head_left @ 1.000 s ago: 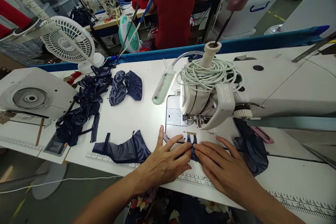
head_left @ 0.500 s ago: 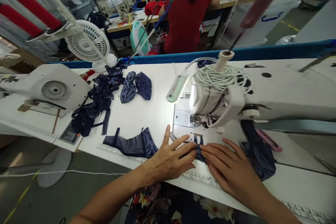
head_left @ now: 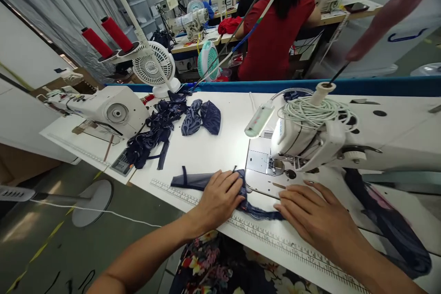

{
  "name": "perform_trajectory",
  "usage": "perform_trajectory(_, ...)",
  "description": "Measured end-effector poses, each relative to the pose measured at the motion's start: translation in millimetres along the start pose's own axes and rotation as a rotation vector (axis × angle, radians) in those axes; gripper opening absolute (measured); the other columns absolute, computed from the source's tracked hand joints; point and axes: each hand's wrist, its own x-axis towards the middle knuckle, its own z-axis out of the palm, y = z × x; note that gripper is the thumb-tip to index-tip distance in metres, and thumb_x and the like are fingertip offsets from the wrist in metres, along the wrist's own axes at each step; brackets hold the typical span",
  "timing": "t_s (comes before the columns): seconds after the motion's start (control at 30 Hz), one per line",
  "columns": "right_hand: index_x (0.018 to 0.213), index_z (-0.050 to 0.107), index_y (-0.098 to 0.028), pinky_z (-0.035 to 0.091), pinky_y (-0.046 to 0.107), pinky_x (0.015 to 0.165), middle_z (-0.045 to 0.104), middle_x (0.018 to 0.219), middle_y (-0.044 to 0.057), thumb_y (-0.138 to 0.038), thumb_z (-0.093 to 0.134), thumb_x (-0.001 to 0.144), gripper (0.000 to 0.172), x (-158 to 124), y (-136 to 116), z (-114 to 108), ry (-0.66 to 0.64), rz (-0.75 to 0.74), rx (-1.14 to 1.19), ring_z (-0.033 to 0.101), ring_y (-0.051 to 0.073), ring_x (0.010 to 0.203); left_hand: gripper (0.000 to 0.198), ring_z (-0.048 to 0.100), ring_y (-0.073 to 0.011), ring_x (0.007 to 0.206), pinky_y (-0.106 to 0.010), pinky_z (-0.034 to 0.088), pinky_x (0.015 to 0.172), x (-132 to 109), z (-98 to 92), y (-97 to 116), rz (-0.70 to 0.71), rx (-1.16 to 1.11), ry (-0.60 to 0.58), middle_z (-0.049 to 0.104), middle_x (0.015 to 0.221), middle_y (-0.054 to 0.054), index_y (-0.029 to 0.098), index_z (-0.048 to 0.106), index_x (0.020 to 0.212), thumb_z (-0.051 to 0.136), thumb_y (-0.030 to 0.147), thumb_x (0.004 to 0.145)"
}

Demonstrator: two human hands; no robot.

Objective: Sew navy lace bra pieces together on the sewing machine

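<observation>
The navy garment piece (head_left: 196, 181) projects left of the left hand (head_left: 220, 200), which lies palm down, fingers slightly bent, concealing its middle; whether it pinches the fabric cannot be determined. The piece continues to the fingertips of the right hand (head_left: 317, 220), laid flat with fingers extended; its right end is obscured there. Far right, navy cloth (head_left: 396, 225) partly covers a pink item (head_left: 378, 194).
</observation>
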Motion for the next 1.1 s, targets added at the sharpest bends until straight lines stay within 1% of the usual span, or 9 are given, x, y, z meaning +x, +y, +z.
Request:
perform_trajectory(0.13,0.092,0.066,-0.021,0.039,0.041,0.101,0.072,0.094,0.003,-0.020,0.051,0.096,0.016,1,7,-9,0.005,0.047,-0.043,0.065,0.019,0.092,0.037,0.052,-0.0230,0.127,-0.047,0.038,0.112,37,17.6,19,0.134,-0.042,-0.018,0.060,0.134,-0.011,0.015,0.054,0.130,0.049,0.034,0.098)
perform_trajectory(0.27,0.098,0.065,-0.020,0.039,0.040,0.102,0.073,0.097,0.003,-0.020,0.050,0.097,0.015,-5,8,1,0.018,0.143,0.007,0.065,0.017,0.092,0.037,0.052,-0.0229,0.126,-0.051,0.031,0.116,52,23.6,23,0.174,-0.057,-0.014,0.061,0.133,-0.009,0.017,0.053,0.131,0.049,0.032,0.098)
perform_trajectory(0.4,0.098,0.066,-0.021,0.040,0.039,0.100,0.073,0.096,0.002,-0.019,0.049,0.097,0.017,-8,13,6,0.047,0.171,0.031,0.066,0.016,0.088,0.037,0.050,-0.0242,0.128,-0.058,0.025,0.118,54,22.2,23,0.127,-0.062,-0.042,0.060,0.133,-0.010,0.018,0.053,0.132,0.048,0.031,0.098)
perform_trajectory(0.63,0.107,0.066,-0.022,0.042,0.041,0.097,0.073,0.099,0.004,-0.018,0.056,0.093,0.018,-11,17,2,0.133,0.200,0.062,0.066,0.018,0.087,0.038,0.047,-0.0270,0.130,-0.064,0.026,0.115,63,24.7,26,0.030,-0.134,-0.073,0.057,0.136,-0.011,0.017,0.051,0.135,0.044,0.025,0.098)
perform_trajectory(0.73,0.116,0.064,-0.022,0.042,0.040,0.098,0.071,0.111,0.006,-0.021,0.056,0.094,0.024,-12,12,1,0.065,0.136,0.063,0.065,0.020,0.098,0.038,0.047,-0.0270,0.131,-0.064,0.029,0.114,64,25.2,26,0.024,-0.154,-0.084,0.056,0.137,-0.012,0.017,0.050,0.135,0.044,0.024,0.098)
perform_trajectory(0.8,0.113,0.065,-0.023,0.041,0.038,0.099,0.070,0.110,0.005,-0.023,0.054,0.095,0.021,-11,9,1,-0.006,0.081,0.104,0.063,0.019,0.103,0.037,0.046,-0.0276,0.131,-0.064,0.031,0.112,60,22.8,26,0.022,-0.161,-0.094,0.056,0.138,-0.012,0.017,0.051,0.135,0.044,0.023,0.098)
perform_trajectory(0.87,0.104,0.067,-0.022,0.040,0.037,0.099,0.071,0.101,0.003,-0.022,0.053,0.096,0.016,-11,6,2,-0.041,0.069,0.168,0.063,0.017,0.099,0.038,0.045,-0.0298,0.132,-0.066,0.032,0.110,53,17.7,25,0.014,-0.163,-0.108,0.055,0.139,-0.013,0.018,0.051,0.135,0.044,0.024,0.098)
perform_trajectory(1.0,0.096,0.066,-0.023,0.040,0.038,0.095,0.069,0.092,0.001,-0.018,0.053,0.095,0.013,-10,4,3,-0.052,0.101,0.255,0.061,0.015,0.090,0.038,0.044,-0.0329,0.133,-0.070,0.034,0.107,41,6.1,21,-0.015,-0.150,-0.133,0.054,0.140,-0.012,0.021,0.051,0.135,0.047,0.030,0.098)
perform_trajectory(1.1,0.093,0.065,-0.023,0.039,0.037,0.094,0.068,0.090,0.001,-0.018,0.054,0.094,0.012,-9,3,4,-0.034,0.098,0.278,0.059,0.014,0.087,0.042,0.042,-0.0314,0.135,-0.068,0.032,0.110,47,4.9,17,0.038,-0.138,-0.122,0.054,0.140,-0.013,0.019,0.049,0.137,0.048,0.036,0.099)
